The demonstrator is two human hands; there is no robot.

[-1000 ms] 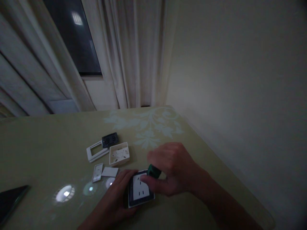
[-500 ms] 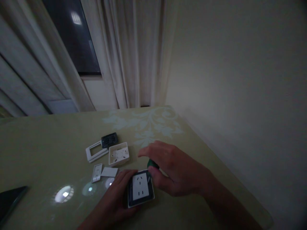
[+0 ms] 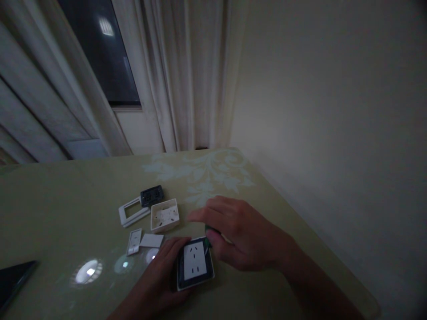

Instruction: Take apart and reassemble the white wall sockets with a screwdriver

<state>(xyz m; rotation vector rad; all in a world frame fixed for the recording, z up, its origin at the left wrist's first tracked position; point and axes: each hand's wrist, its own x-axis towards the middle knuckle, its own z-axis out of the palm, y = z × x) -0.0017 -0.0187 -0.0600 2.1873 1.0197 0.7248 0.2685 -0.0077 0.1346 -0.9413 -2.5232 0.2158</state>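
Note:
My left hand [image 3: 159, 280] lies on the table and grips the left side of a wall socket [image 3: 194, 263], a dark square frame with a white face and plug slots. My right hand [image 3: 236, 232] hovers just right of the socket, fingers curled round a small green-handled tool [image 3: 209, 231] whose tip I cannot see. The socket rests flat on the yellow-green table [image 3: 60, 209].
Further back lie a white mounting box [image 3: 164, 215], a white frame [image 3: 131, 211], a dark socket insert [image 3: 152, 195] and two small white cover pieces [image 3: 143, 240]. A dark phone-like slab [image 3: 13, 278] sits at the left edge. Curtains and a wall bound the table behind and right.
My right hand has lifted off the socket face and shifted slightly right and back, still holding the green tool. The left hand and socket have barely moved.

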